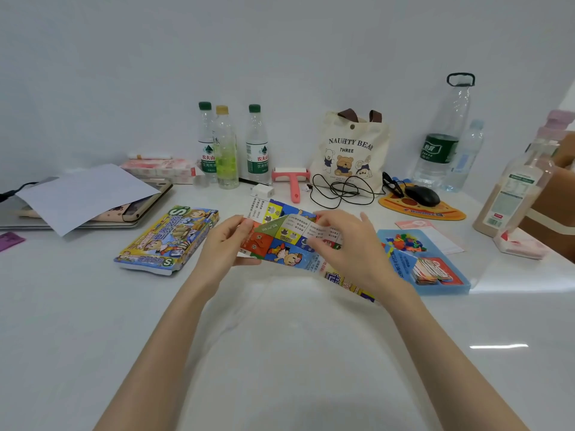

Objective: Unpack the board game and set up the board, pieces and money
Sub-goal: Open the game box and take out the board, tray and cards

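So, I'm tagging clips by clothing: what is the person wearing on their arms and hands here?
The left forearm and right forearm are bare to the frame's bottom edge, with no sleeves in view. The left hand and right hand wear no gloves. No rings, watch or bracelet show, though the picture is soft.
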`<action>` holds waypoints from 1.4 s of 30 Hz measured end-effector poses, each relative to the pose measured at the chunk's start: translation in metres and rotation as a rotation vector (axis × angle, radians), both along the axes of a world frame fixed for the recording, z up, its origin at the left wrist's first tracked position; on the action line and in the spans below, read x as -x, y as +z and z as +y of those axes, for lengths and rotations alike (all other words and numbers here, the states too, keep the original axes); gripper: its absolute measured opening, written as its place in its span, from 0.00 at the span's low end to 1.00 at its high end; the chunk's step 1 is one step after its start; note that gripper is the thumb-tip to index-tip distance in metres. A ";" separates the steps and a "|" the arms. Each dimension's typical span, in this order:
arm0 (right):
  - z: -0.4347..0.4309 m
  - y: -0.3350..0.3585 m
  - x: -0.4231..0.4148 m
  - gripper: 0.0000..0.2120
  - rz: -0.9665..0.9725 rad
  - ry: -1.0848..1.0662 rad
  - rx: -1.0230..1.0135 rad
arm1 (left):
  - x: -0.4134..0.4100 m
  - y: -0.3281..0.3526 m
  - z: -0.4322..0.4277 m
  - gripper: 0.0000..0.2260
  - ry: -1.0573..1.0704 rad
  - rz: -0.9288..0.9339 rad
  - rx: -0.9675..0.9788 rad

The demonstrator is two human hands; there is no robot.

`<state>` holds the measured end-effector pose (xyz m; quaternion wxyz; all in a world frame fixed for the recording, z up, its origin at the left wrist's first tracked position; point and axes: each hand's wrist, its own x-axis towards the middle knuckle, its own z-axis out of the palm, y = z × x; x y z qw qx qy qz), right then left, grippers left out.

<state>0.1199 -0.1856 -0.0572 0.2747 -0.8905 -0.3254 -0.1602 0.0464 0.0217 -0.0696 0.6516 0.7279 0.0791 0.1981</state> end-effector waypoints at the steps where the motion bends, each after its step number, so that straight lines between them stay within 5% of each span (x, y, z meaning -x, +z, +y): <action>1: -0.001 0.005 -0.001 0.13 0.033 0.012 0.062 | -0.001 -0.001 -0.001 0.09 0.024 0.012 0.025; 7: -0.001 0.034 0.002 0.29 0.351 -0.070 0.027 | -0.003 -0.001 0.001 0.08 0.099 0.051 0.218; 12: -0.005 0.050 0.010 0.09 0.408 -0.017 0.141 | -0.005 -0.001 0.002 0.10 0.058 0.005 0.452; 14: -0.003 0.051 0.012 0.12 0.446 -0.019 0.159 | -0.004 0.003 -0.005 0.12 0.026 -0.040 0.607; 19: 0.012 0.041 0.013 0.17 0.301 -0.180 0.153 | 0.006 0.008 -0.018 0.38 -0.334 -0.081 0.754; 26: 0.018 0.036 0.010 0.20 0.231 -0.198 0.002 | -0.003 -0.011 -0.038 0.34 -0.088 0.071 0.330; 31: 0.000 0.043 -0.001 0.16 0.565 -0.154 -0.361 | -0.004 -0.021 -0.026 0.13 -0.083 0.072 0.456; 34: -0.010 0.035 -0.005 0.17 0.717 -0.164 -0.453 | -0.004 -0.019 -0.017 0.10 -0.099 0.109 0.437; 42: 0.000 0.004 0.008 0.44 0.833 -0.080 -0.258 | -0.004 -0.012 -0.019 0.12 -0.161 0.070 0.306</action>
